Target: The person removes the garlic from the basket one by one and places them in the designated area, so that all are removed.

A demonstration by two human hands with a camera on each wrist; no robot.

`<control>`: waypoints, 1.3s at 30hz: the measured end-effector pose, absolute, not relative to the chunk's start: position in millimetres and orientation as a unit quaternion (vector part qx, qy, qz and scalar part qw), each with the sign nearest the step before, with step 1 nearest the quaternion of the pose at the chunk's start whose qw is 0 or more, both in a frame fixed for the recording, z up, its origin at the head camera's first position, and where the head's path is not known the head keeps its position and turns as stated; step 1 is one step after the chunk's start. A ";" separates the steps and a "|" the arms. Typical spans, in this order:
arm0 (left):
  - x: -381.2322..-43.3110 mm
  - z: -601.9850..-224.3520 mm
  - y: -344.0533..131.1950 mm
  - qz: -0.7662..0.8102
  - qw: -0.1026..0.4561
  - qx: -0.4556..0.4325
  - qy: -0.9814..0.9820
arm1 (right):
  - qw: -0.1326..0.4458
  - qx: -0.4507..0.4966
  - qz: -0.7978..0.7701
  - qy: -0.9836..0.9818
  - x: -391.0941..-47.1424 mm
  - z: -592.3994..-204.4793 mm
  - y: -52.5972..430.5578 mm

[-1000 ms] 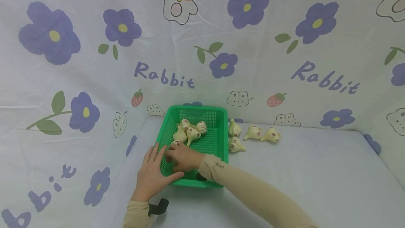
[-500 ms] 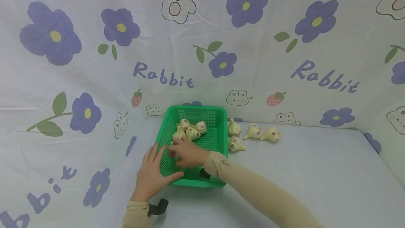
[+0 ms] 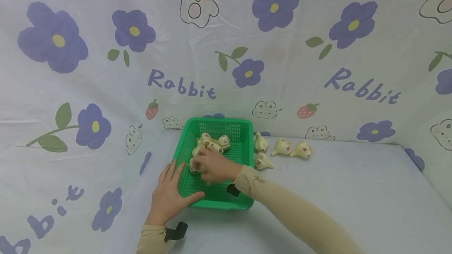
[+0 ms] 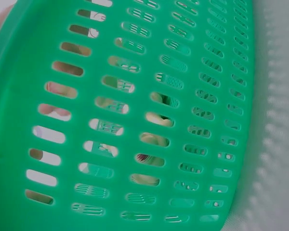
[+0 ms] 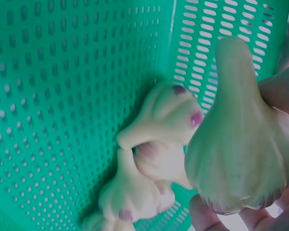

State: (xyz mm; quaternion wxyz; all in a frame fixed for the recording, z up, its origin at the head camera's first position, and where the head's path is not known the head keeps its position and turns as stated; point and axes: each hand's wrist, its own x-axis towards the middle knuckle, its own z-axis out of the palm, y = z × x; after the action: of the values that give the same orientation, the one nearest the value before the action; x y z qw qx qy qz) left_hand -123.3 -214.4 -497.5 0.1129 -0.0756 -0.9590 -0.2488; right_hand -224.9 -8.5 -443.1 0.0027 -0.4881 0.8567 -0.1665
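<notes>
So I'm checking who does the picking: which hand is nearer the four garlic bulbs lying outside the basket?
Right. The right hand is inside the green basket, beside those garlic bulbs; the left hand rests on the basket's far side.

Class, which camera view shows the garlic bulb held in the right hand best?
The right wrist view: the garlic bulb fills it, pinched by fingers. The head view shows it small, partly hidden by the right hand. The left wrist view shows only the basket.

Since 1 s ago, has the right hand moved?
Yes. The right hand moved up the basket toward its far wall, holding a garlic.
</notes>
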 end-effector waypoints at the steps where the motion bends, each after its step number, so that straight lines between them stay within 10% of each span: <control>1: -123.4 -497.8 -214.3 -0.249 0.113 -0.075 -0.959 | -0.002 -0.486 -0.169 0.857 -225.6 -442.7 -6.5; 39: -123.1 -496.9 -212.6 -0.254 0.115 -0.076 -0.957 | -0.092 -0.393 -0.273 0.873 -215.8 -405.6 99.1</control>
State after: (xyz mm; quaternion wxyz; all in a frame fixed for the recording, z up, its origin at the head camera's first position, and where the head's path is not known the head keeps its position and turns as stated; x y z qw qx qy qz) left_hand -123.1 -212.6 -496.9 0.1151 -0.0759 -0.9572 -0.2544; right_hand -215.8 99.1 -405.6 -0.0922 -0.3929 0.8733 -0.2731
